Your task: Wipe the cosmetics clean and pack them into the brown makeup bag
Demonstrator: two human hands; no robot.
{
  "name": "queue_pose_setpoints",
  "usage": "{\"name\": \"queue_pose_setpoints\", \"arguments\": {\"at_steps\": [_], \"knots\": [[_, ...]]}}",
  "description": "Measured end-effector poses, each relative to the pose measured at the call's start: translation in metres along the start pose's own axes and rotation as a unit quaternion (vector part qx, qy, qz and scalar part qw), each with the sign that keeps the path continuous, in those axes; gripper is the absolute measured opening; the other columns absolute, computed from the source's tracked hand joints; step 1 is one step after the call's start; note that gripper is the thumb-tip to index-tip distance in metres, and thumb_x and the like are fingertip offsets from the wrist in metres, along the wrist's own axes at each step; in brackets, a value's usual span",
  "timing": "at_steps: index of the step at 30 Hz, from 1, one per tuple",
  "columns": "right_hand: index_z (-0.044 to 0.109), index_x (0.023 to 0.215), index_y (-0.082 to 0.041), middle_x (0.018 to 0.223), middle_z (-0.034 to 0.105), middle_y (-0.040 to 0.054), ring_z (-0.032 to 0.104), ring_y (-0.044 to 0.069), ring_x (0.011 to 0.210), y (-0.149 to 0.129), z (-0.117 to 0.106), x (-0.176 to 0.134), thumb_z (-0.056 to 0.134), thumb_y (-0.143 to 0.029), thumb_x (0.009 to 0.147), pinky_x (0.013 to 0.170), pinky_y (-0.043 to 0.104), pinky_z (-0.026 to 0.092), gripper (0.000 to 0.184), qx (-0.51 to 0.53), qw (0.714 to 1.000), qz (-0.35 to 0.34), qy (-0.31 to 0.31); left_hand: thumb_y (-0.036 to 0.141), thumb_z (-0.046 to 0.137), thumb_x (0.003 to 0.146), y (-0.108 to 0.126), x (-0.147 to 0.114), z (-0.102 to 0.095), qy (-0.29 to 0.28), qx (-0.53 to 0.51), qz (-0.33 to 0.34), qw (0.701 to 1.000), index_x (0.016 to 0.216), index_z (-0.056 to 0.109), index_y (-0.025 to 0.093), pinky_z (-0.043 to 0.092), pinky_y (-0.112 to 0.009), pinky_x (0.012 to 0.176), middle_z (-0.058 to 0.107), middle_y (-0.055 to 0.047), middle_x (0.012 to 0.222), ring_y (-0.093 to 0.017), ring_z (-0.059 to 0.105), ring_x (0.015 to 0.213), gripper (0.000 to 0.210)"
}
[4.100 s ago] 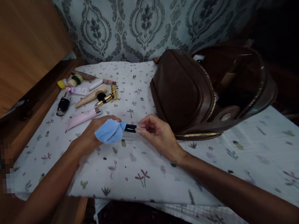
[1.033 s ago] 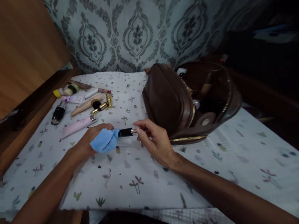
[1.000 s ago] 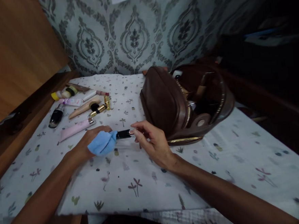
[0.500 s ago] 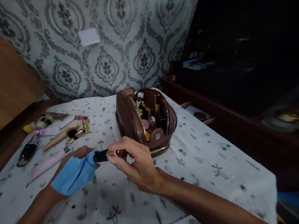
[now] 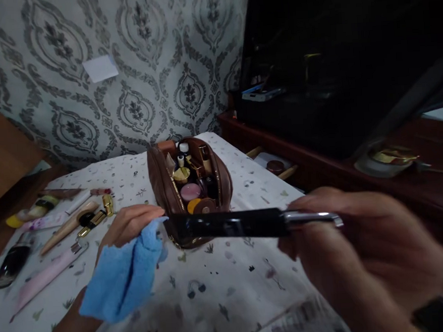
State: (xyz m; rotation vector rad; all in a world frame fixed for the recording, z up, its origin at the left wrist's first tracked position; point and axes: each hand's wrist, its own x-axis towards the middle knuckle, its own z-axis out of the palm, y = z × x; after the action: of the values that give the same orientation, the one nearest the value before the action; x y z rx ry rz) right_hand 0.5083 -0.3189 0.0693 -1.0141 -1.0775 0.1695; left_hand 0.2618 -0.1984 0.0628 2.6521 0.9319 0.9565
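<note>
On my far left, a black bottle (image 5: 13, 265) is lying on its side on the white printed sheet (image 5: 245, 285), and a pink tube (image 5: 49, 275) with a silver cap is resting near it. A tan tube (image 5: 67, 230) and a gold and black lipstick tube (image 5: 92, 223) are lying just beyond, all spread out flat, perhaps so that each one is easy to see and none is rolling away. Next, my left hand (image 5: 129, 227) is pinching a blue cloth (image 5: 121, 281), and the loose part is hanging down under my fingers. Farther back, in the middle, a brown zip bag (image 5: 159, 185) is standing wide open, maybe so that its insides are easy to reach; a pink round pot (image 5: 191, 192) is sitting in it. In front of the bag, up close, a shiny black tube (image 5: 229, 225) with a silver end is lying level in the air. Its left end is meeting the cloth in my view, but I am not able to tell if they are touching. On the right, my right hand (image 5: 360, 252) is squeezing the silver end between thumb and finger, probably leaving the black part bare on purpose.
</note>
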Motion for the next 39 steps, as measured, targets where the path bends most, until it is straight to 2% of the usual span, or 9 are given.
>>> {"name": "queue_pose_setpoints", "arguments": {"at_steps": [3, 5, 9, 19, 26, 30, 34, 37, 39], "knots": [[0.070, 0.097, -0.032, 0.086, 0.065, 0.0009, 0.059, 0.013, 0.057, -0.001, -0.012, 0.012, 0.072, -0.031, 0.088, 0.043, 0.028, 0.047, 0.009, -0.036, 0.990, 0.030, 0.129, 0.022, 0.051, 0.096, -0.001, 0.010, 0.016, 0.093, 0.132, 0.157, 0.974, 0.145, 0.046, 0.039, 0.050, -0.045, 0.107, 0.066, -0.002, 0.133, -0.028, 0.058, 0.129, 0.052], [0.071, 0.095, -0.031, 0.080, 0.065, 0.0000, 0.060, 0.013, 0.057, 0.004, -0.017, 0.019, 0.075, -0.030, 0.086, 0.042, 0.028, 0.047, 0.010, -0.033, 0.989, 0.014, 0.144, 0.019, 0.054, 0.096, -0.002, 0.013, 0.025, 0.059, 0.187, 0.208, 0.958, 0.152, 0.040, 0.033, 0.044, -0.044, 0.114, 0.063, -0.004, 0.139, -0.027, 0.054, 0.134, 0.059], [0.071, 0.097, -0.026, 0.077, 0.067, 0.0001, 0.059, 0.011, 0.050, 0.020, -0.017, 0.029, 0.074, -0.026, 0.086, 0.039, 0.026, 0.047, 0.011, -0.042, 0.994, -0.017, 0.098, 0.017, 0.054, 0.096, -0.005, 0.012, 0.030, 0.034, 0.227, 0.253, 0.940, 0.151, 0.044, 0.024, 0.038, -0.046, 0.118, 0.062, -0.010, 0.141, -0.028, 0.048, 0.139, 0.056], [0.069, 0.096, -0.022, 0.074, 0.064, -0.0017, 0.061, 0.011, 0.058, 0.040, 0.003, 0.047, 0.072, -0.026, 0.088, 0.050, 0.024, 0.051, 0.009, -0.053, 0.998, -0.011, -0.008, 0.009, 0.055, 0.096, -0.012, 0.009, 0.041, 0.110, 0.220, 0.268, 0.932, 0.133, 0.062, 0.018, 0.040, -0.047, 0.116, 0.066, -0.014, 0.132, -0.028, 0.051, 0.137, 0.039], [0.070, 0.098, -0.019, 0.079, 0.068, 0.0009, 0.063, 0.013, 0.069, 0.042, 0.020, 0.071, 0.066, -0.025, 0.091, 0.056, 0.023, 0.048, 0.010, -0.123, 0.979, -0.078, -0.141, 0.007, 0.059, 0.093, -0.013, 0.008, 0.040, 0.096, 0.215, 0.268, 0.934, 0.130, 0.063, 0.013, 0.041, -0.047, 0.115, 0.065, -0.017, 0.131, -0.029, 0.049, 0.138, 0.038], [0.071, 0.099, -0.019, 0.078, 0.069, 0.0007, 0.063, 0.013, 0.069, 0.041, 0.027, 0.080, 0.066, -0.024, 0.091, 0.060, 0.025, 0.049, 0.011, -0.131, 0.972, -0.080, -0.179, 0.009, 0.061, 0.092, -0.011, 0.008, 0.038, 0.087, 0.224, 0.270, 0.933, 0.130, 0.062, 0.014, 0.042, -0.046, 0.114, 0.064, -0.017, 0.131, -0.029, 0.049, 0.138, 0.039], [0.070, 0.095, -0.022, 0.078, 0.068, 0.0005, 0.064, 0.014, 0.069, 0.040, 0.029, 0.081, 0.069, -0.028, 0.089, 0.057, 0.025, 0.050, 0.009, -0.070, 0.990, -0.041, -0.113, 0.009, 0.063, 0.091, -0.012, 0.006, 0.039, 0.086, 0.227, 0.260, 0.935, 0.132, 0.061, 0.016, 0.042, -0.046, 0.114, 0.065, -0.015, 0.132, -0.029, 0.050, 0.137, 0.041], [0.065, 0.087, -0.022, 0.075, 0.065, -0.0008, 0.063, 0.012, 0.063, 0.037, 0.028, 0.078, 0.069, -0.026, 0.089, 0.049, 0.023, 0.047, 0.006, 0.059, 0.998, 0.008, -0.002, 0.012, 0.060, 0.093, -0.011, 0.007, 0.038, 0.101, 0.211, 0.244, 0.941, 0.133, 0.060, 0.020, 0.044, -0.045, 0.113, 0.067, -0.012, 0.130, -0.027, 0.052, 0.135, 0.041], [0.062, 0.083, -0.021, 0.073, 0.065, -0.0010, 0.063, 0.011, 0.060, 0.033, 0.027, 0.072, 0.070, -0.023, 0.088, 0.044, 0.021, 0.044, 0.009, 0.144, 0.988, 0.054, 0.030, 0.014, 0.057, 0.095, -0.008, 0.012, 0.035, 0.092, 0.187, 0.234, 0.950, 0.135, 0.058, 0.022, 0.045, -0.043, 0.112, 0.068, -0.011, 0.129, -0.026, 0.055, 0.132, 0.041]]}}
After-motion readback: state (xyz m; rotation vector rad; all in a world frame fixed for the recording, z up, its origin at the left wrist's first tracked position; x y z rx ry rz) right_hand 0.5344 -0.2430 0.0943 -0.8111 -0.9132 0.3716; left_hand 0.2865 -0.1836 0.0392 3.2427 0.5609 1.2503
